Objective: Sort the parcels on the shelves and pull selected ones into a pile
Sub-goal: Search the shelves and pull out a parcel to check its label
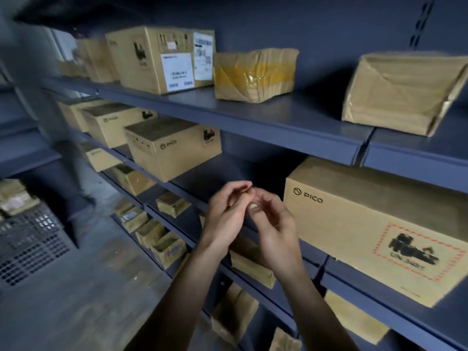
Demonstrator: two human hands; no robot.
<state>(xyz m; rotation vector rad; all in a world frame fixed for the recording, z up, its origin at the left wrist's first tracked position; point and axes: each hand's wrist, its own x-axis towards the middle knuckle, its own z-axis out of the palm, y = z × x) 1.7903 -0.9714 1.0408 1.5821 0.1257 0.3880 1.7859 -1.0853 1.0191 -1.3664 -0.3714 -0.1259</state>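
Left hand (222, 216) and right hand (277, 221) meet in front of the shelves, grips relaxed and loosely curled, fingertips touching each other, both empty. Big PICO box (367, 224) sits just right of them on the middle shelf (215, 171). Small PICO box (172, 150) is further left. Taped parcel (255, 74) and labelled box (157, 59) sit on the top shelf (278, 110).

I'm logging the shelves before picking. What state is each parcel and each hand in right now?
Labelled box: closed, upright, on upper shelf.
Yellow-taped parcel: closed, crumpled, upper shelf.
Brown parcel: closed, dented, upper shelf.
Small PICO box: closed, on shelf below.
Large PICO box: closed, shelf below.
Left hand: loosely curled, holding no parcel.
Right hand: loosely curled, touching left hand.
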